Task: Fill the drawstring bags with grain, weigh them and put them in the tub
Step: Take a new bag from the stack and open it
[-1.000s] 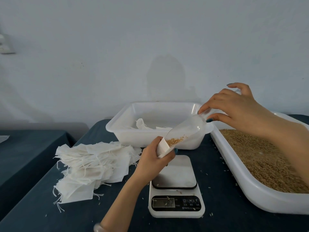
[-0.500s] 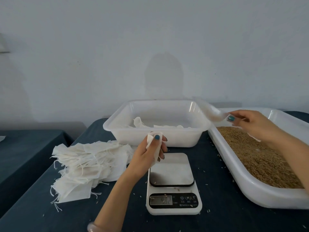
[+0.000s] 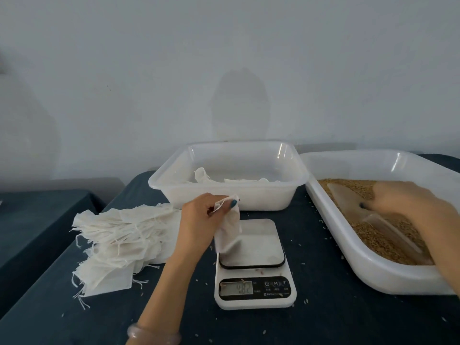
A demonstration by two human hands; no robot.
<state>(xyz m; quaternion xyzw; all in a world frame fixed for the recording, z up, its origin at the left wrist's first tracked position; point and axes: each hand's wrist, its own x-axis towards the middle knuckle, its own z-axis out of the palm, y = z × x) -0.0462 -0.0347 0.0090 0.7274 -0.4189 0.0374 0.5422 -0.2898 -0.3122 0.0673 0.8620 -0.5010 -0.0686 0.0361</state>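
Our L hand (image 3: 199, 220) pinches the top of a bag (image 3: 227, 232), thumb & fingers curled on the cloth. The bag hangs down, & its bottom looks to touch the left side of the scale (image 3: 254, 265) plate. The scale sits on the worktop (image 3: 336, 307), just in front of the tub (image 3: 224, 197). A few bags lie in the tub already. A pile (image 3: 119, 235) of flat bags lies left of our hand.

Our R hand (image 3: 408, 202) is over in the tray (image 3: 361, 267), on the clear scoop (image 3: 393, 230) that lies in the grain (image 3: 358, 232). It's blurry, so we can't tell if it grips the scoop or just rests on it.

We think the step now is weighing. To do it well, we should set the bag in the middle of the plate, not the edge, & let go all the way. If we hold the top, our hand takes some weight & the number comes out wrong. The bag is soft & its top looks open, so it may flop & spill. Put it down gently, top up. The screen shows a number, too fuzzy to read. Wait till it stops, then fix the amt w/ the scoop if needed.
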